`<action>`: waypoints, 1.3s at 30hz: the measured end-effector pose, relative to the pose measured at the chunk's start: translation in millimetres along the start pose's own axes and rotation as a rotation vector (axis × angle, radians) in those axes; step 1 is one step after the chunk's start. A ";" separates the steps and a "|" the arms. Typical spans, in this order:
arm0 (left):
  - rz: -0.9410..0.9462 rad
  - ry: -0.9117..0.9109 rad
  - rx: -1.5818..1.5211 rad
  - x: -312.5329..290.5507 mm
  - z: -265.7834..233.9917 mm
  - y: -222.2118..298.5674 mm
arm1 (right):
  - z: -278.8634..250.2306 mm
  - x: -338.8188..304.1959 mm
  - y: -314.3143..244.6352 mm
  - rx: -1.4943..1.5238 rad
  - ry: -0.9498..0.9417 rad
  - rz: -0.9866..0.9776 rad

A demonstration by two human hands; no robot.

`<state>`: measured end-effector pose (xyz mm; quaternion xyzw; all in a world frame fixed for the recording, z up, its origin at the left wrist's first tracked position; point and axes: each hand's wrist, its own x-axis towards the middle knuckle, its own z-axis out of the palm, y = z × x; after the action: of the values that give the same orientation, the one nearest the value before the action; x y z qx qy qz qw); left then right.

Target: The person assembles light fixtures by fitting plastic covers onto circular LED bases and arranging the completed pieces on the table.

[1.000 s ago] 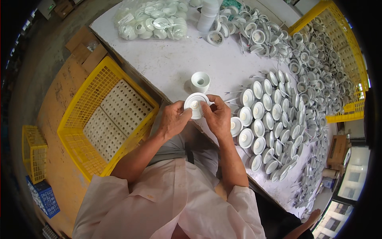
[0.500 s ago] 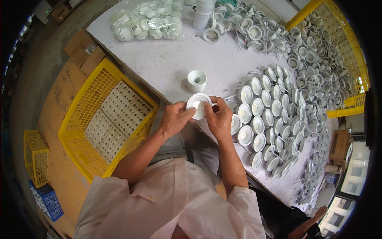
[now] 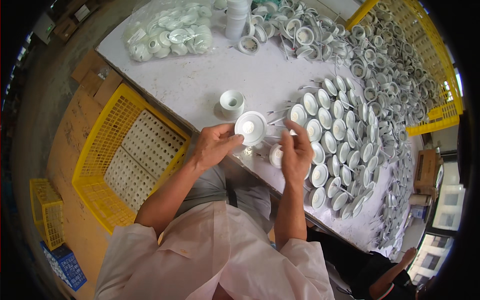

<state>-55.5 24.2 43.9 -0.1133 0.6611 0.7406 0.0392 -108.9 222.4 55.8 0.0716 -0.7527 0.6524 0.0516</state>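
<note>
My left hand (image 3: 215, 147) pinches the rim of a round white downlight (image 3: 255, 125), its face with a yellowish LED patch turned up. The thumb lies on the near part of the rim. To the right, my right hand (image 3: 298, 155) is apart from it, with fingers spread and slightly blurred and nothing seen in them. A white cup-shaped piece (image 3: 232, 103) with a hole in its middle stands on the table just beyond the held downlight. Rows of similar white downlights (image 3: 325, 119) with short wires lie to the right, the nearest partly behind my right hand.
A clear bag of white rings (image 3: 170, 37) and a stack of white cups (image 3: 236, 20) are at the table's far side. Many wired housings (image 3: 390, 75) pile up at far right by a yellow crate (image 3: 435, 50). A yellow basket (image 3: 100, 145) with perforated white blocks stands left. Another person's arm (image 3: 395, 275) shows lower right.
My right hand has let go of the downlight and moved right. My left hand still holds the downlight. The whole view has shifted slightly.
</note>
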 end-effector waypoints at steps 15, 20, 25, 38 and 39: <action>0.115 -0.050 0.680 83.2 50.6 3.2 | -92.6 -19.4 -3.8 -0.003 0.374 -0.077; 0.078 -0.133 0.910 94.1 57.8 -1.9 | -99.5 -19.7 -1.6 -0.008 0.364 -0.090; 0.113 -0.162 0.955 97.3 65.3 -3.5 | -103.0 -18.4 -5.3 -0.011 0.376 -0.101; 0.344 -0.181 0.981 92.8 60.6 -9.2 | -78.6 81.3 -32.8 -0.280 0.155 -0.235; 0.349 -0.173 0.977 92.9 59.8 -9.2 | -71.2 104.1 -27.6 -0.303 0.125 -0.253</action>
<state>-150.7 75.9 20.6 0.0917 0.9328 0.3480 0.0180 -207.7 284.9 110.7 0.1164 -0.8225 0.5233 0.1898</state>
